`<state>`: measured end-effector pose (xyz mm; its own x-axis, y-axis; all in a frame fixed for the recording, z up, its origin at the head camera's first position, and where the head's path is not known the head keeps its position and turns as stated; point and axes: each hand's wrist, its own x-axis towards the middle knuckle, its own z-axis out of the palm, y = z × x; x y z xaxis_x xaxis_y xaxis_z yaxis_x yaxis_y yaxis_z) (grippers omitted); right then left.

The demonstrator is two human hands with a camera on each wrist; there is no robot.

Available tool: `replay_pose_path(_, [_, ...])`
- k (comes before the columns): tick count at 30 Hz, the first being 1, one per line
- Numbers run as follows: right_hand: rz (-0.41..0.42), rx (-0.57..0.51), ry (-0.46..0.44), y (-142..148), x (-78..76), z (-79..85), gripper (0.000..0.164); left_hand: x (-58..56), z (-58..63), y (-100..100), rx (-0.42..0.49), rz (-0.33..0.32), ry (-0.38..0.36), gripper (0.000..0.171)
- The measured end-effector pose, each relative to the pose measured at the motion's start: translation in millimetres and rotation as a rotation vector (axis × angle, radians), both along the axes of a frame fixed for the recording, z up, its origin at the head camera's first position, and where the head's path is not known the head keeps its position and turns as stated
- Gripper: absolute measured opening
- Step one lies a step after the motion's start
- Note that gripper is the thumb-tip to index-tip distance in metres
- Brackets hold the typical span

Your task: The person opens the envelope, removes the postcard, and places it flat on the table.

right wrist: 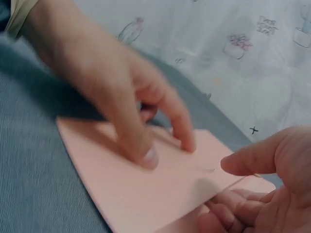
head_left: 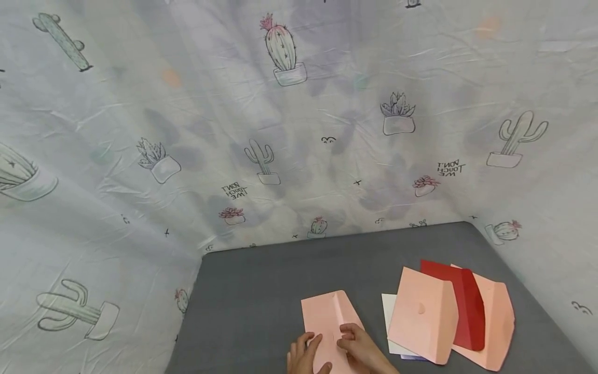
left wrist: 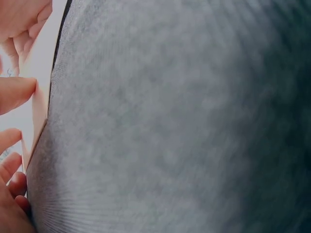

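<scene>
A pink envelope (head_left: 320,312) lies on the grey table, its creased flap along the right side. My left hand (head_left: 306,356) rests on the envelope's face with its fingers spread; in the right wrist view this left hand (right wrist: 131,92) touches the paper with thumb and a finger. From the other side, my right hand (head_left: 364,349) holds the flap edge. The right wrist view shows the right hand's curled fingers (right wrist: 228,211) beneath the paper and its thumb above, near a small slit. In the left wrist view the envelope (left wrist: 41,92) shows only at the left edge.
To the right lie overlapping envelopes: a pink one (head_left: 420,322) with a closure tab, a red one (head_left: 472,311) and another pink one (head_left: 502,317). A white paper item (head_left: 389,306) sticks out underneath. Cactus-print sheeting (head_left: 299,114) surrounds the grey table (head_left: 252,291).
</scene>
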<state>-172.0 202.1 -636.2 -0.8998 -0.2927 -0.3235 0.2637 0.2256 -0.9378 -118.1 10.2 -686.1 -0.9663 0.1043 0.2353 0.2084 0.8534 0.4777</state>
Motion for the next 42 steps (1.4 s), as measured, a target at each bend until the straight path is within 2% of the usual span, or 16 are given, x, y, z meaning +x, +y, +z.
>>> replay_pose_path(2, [0.021, 0.041, 0.064, 4, -2.6, -13.6, 0.039, 0.8, 1.2, 0, 0.021, -0.003, -0.014, 0.054])
replay_pose_path(4, [0.047, 0.057, 0.086, 8, -4.6, -24.8, 0.029, 1.0, 2.8, 0, 0.052, -0.014, -0.043, 0.054])
replay_pose_path(6, [0.06, 0.065, 0.097, 10, -4.6, -28.6, 0.019, 0.9, 4.2, 0, 0.072, -0.025, -0.063, 0.054])
replay_pose_path(8, [0.068, 0.06, 0.089, 12, -3.7, -23.5, 0.016, 0.7, 5.6, 0, 0.085, -0.03, -0.078, 0.054])
replay_pose_path(11, [0.068, 0.104, 0.123, 11, -1.0, -9.8, 0.016, 0.3, 7.1, 1, 0.09, -0.019, -0.086, 0.054])
replay_pose_path(16, [0.026, 0.138, 0.108, 9, 0.9, 1.7, 0.013, -0.9, 10.5, 3, 0.113, 0.004, -0.085, 0.052])
replay_pose_path(24, [0.018, 0.153, 0.091, 12, 7.9, 11.0, 0.012, -0.3, 11.9, 4, 0.032, -0.004, -0.066, 0.05])
replay_pose_path(28, [-0.03, 0.129, 0.041, 13, 9.0, 10.8, 0.019, -1.6, 12.7, 4, 0.002, -0.018, -0.073, 0.05])
replay_pose_path(33, [-0.118, 0.123, -0.005, 15, 5.6, 8.2, 0.035, -3.4, 15.2, 4, 0.015, -0.016, -0.109, 0.052])
replay_pose_path(39, [-0.14, 0.148, 0.085, 18, -0.9, -3.1, 0.045, -4.9, 21.0, 3, 0.032, 0.001, -0.202, 0.056])
replay_pose_path(42, [-0.139, 0.15, 0.099, 20, -1.8, -4.4, 0.045, -5.6, 24.1, 3, 0.049, -0.006, -0.247, 0.059])
